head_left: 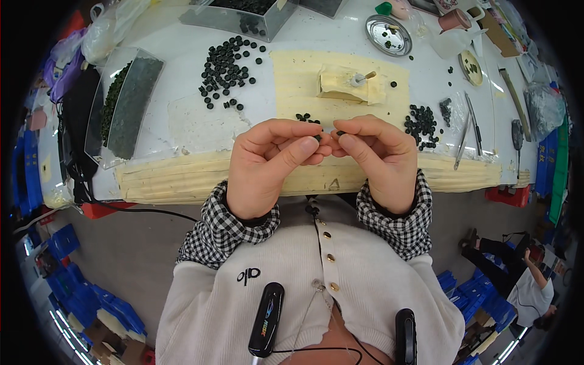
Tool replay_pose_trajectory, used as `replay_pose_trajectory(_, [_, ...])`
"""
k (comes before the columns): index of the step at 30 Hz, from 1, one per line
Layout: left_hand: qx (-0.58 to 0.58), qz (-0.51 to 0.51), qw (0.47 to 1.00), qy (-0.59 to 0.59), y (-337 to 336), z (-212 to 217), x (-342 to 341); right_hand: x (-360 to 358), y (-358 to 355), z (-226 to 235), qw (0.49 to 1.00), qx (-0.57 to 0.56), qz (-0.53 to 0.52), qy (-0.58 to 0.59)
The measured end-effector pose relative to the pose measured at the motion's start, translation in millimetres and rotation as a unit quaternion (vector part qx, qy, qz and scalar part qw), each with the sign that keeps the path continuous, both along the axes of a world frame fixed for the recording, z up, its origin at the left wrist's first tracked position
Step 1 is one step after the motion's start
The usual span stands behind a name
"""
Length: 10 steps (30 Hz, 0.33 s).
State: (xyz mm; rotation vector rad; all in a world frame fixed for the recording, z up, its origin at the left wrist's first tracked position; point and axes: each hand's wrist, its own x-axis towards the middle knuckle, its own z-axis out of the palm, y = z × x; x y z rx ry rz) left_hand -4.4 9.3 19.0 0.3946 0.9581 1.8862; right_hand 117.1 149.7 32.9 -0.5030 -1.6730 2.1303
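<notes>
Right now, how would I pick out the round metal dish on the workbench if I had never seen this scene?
Start at the white workbench and go to its far edge, right of centre. Beyond the cream block holding a small pin tool sits the round metal dish, shiny, with a few dark beads inside. Unlike the yellowish dish further right, it is silver and mirror-bright.

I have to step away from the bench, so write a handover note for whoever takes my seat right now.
Left hand: fingertips pinched on a small dark green round bead. Right hand: pinched beside it on another small dark piece; fingertips of both hands meet above the white table edge.
Things: big scatter of loose dark beads at left, smaller pile at right, a few just behind the hands. Cream block with a small tool at centre, metal tweezers at right.
Done and left: cannot tell from the piles.
</notes>
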Motion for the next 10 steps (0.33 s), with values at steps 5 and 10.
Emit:
replay_pose_trajectory(5, [-0.010, 0.018, 0.999, 0.035, 0.0, -3.4, 1.9, 0.1, -0.1, -6.0, 0.999, -0.049, -0.005, 0.007])
replay_pose_trajectory(10, [0.003, 0.007, 0.997, 0.072, -1.3, -5.5, 1.7, 3.6, 4.7, -11.9, 0.993, -0.113, 0.015, 0.011])
